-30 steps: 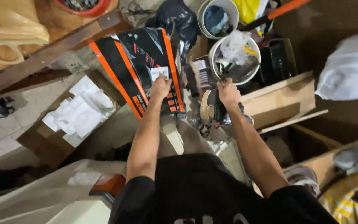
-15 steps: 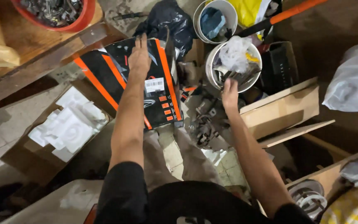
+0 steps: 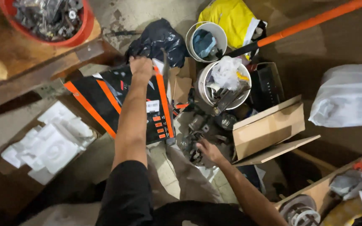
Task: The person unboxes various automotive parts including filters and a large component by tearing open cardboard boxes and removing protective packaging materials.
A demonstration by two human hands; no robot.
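Two hands: left (image 3: 141, 67) grips the glossy black-and-orange box (image 3: 118, 104); right (image 3: 208, 151) rests spread on dark metal parts (image 3: 197, 134).

A flat printed box (image 3: 118, 100) lies left of two buckets (image 3: 225, 83); metal parts (image 3: 202, 138) lie between them, a cardboard box (image 3: 269, 127) to the right.
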